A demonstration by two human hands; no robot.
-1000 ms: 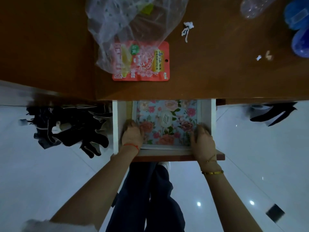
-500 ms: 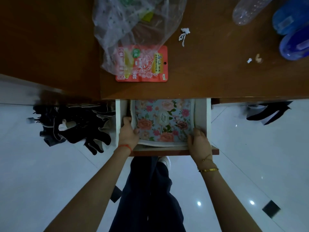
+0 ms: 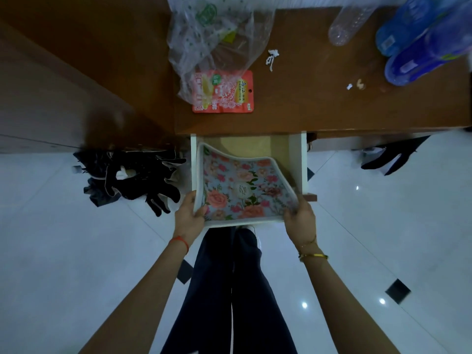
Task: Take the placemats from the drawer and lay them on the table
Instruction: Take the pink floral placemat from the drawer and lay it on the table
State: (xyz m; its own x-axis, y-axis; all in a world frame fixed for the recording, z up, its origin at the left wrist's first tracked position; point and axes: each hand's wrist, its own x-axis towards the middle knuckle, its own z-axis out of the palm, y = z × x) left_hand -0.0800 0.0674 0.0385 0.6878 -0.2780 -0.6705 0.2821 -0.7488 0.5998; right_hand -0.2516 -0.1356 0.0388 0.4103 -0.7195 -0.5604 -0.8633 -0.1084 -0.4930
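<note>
A flowered placemat (image 3: 240, 190) with a white border is lifted and bent over the open white drawer (image 3: 296, 162), which sticks out from under the brown table (image 3: 306, 103). My left hand (image 3: 190, 213) grips the mat's near left corner. My right hand (image 3: 300, 218) grips its near right corner. The mat's far edge curls up and the drawer's bare wooden bottom (image 3: 245, 146) shows behind it. I cannot tell if more mats lie underneath.
On the table lie a clear plastic bag (image 3: 217, 39) over a red snack packet (image 3: 224, 93), a clear bottle (image 3: 350, 24), blue bottles (image 3: 419, 42) and small scraps (image 3: 272, 56). Dark clothing (image 3: 127, 177) hangs at the left over a glossy white floor.
Both hands have pulled the mat's near edge up and toward me out of the drawer. The mat lay flat before; now it bends and the drawer bottom shows.
</note>
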